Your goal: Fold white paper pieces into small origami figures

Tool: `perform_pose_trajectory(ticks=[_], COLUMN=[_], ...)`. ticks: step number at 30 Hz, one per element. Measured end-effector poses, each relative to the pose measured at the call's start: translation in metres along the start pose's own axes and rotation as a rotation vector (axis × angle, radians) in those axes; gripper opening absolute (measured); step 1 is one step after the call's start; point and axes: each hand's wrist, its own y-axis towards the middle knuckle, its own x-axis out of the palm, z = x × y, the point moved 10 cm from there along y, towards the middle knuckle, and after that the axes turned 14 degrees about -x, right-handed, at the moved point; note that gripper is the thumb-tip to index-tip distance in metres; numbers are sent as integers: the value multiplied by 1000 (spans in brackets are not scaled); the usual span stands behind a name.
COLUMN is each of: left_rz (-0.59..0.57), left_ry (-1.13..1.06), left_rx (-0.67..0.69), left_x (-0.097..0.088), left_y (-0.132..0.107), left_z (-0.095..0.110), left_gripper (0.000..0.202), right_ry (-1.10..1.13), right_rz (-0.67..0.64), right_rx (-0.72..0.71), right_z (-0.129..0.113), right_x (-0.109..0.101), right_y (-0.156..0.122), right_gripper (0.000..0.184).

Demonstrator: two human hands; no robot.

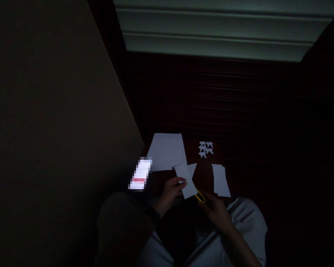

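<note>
The piece of white paper [189,184] is in front of the person, angled between the hands, with the large white sheet [168,152] beyond it. The left hand [171,191] has its grip closed on the paper's left edge, thumb on top. The right hand [216,209] has its grip closed around a yellow tool [200,196] at the paper's near right corner; in this gloom I cannot tell whether it is a knife or scissors. The paper should be very light, thin and easily creased or torn, with limp free corners. A flat, gentle pinch near the edge, well clear of the tool, seems best; squeezing would probably buckle it.
</note>
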Motion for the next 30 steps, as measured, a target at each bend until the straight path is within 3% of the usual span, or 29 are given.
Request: perform_pose_trajectory(ticks=[6,10,13,16,19,22,25,27,30], left_rz=[31,110,57,51,89,149,6,-44,22], left_ry=[-122,-53,-3,204,586,924,1133,1206,1269], left_rx=[172,190,206,191,168,426,670,756,755], left_x=[5,13,24,26,24,35,67,78,74], left_y=[-10,-17,-22,-24,-28,-44,-58,-58,-44], left_z=[13,6,-2,-13,-15,19,43,50,50], left_gripper=[54,62,69,69,42,27,35,44,48], right_ry=[-133,-319,-395,-485,-534,-541,-545,-555,-571], right_rz=[-82,-116,-117,-123,-143,-142,-140,-144,-142], right_rx=[-26,-76,-158,-189,-213,-236,-245,-247,-240], right_z=[19,26,21,23,28,29,28,28,31], right_x=[-14,-24,-28,-30,-29,-29,-28,-28,-29], right_y=[11,19,26,33,39,45,47,47,45], right_gripper=[37,31,31,31,32,34,35,35,35])
